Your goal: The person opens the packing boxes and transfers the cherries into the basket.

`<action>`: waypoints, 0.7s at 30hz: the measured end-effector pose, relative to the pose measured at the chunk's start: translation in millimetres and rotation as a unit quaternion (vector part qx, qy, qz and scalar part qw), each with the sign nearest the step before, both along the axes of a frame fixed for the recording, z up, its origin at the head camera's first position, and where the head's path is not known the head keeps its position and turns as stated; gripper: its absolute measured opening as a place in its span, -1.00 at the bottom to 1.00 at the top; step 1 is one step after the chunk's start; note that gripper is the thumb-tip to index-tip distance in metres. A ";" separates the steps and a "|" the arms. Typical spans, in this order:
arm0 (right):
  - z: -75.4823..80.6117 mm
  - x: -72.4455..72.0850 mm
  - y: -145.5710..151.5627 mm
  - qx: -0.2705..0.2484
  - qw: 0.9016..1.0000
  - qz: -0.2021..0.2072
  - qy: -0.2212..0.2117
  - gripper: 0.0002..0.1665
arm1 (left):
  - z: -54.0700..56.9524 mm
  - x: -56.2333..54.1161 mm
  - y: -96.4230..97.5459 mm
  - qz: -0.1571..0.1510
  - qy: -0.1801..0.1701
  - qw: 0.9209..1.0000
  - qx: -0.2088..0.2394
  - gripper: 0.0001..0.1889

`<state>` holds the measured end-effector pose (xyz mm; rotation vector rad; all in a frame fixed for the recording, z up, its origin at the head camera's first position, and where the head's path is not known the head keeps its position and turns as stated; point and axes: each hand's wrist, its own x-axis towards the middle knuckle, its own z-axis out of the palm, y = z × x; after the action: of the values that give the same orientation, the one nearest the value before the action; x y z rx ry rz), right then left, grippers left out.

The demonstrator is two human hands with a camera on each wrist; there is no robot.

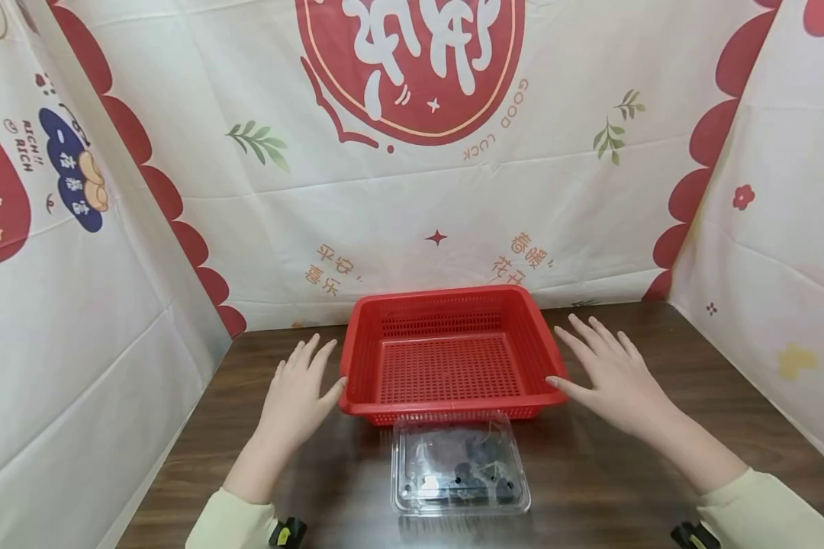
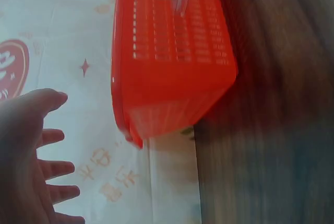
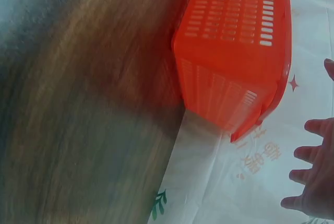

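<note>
A red plastic basket (image 1: 446,370) with a slotted bottom stands on the table; nothing lies in it. My left hand (image 1: 295,400) is beside its left wall with fingers spread, the thumb close to the rim. On the other side my right hand (image 1: 614,381) is held with fingers spread, its thumb near the right front corner. Whether either thumb touches the rim I cannot tell in the head view. In the left wrist view the left hand (image 2: 23,156) is apart from the basket (image 2: 172,83). The right wrist view likewise shows the right hand (image 3: 315,169) apart from it.
Right in front of the basket sits a clear plastic clamshell box (image 1: 460,465) with dark round fruit inside. Dark brown wood makes up the tabletop (image 1: 590,488). White printed cloth (image 1: 412,198) hangs behind the table and along both sides.
</note>
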<state>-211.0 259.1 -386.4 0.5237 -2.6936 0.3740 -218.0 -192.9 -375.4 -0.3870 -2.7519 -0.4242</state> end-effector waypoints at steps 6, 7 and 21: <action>2.5 11.8 -11.3 -0.003 0.999 0.031 0.026 -0.06 | 2.8 18.4 14.3 -0.034 0.051 0.998 0.016 -0.39; 3.0 13.9 -13.2 -0.002 0.999 0.036 0.032 -0.07 | 3.3 21.1 16.4 -0.041 0.061 0.997 0.018 -0.40; 4.2 41.2 -39.8 -0.014 0.985 0.154 0.077 -0.15 | -0.7 58.8 39.6 -0.102 0.061 0.981 0.154 -0.70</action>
<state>-169.9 219.3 -382.2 0.9268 -2.4570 0.4349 -159.2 -153.3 -376.1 -0.5940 -2.4827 -0.8354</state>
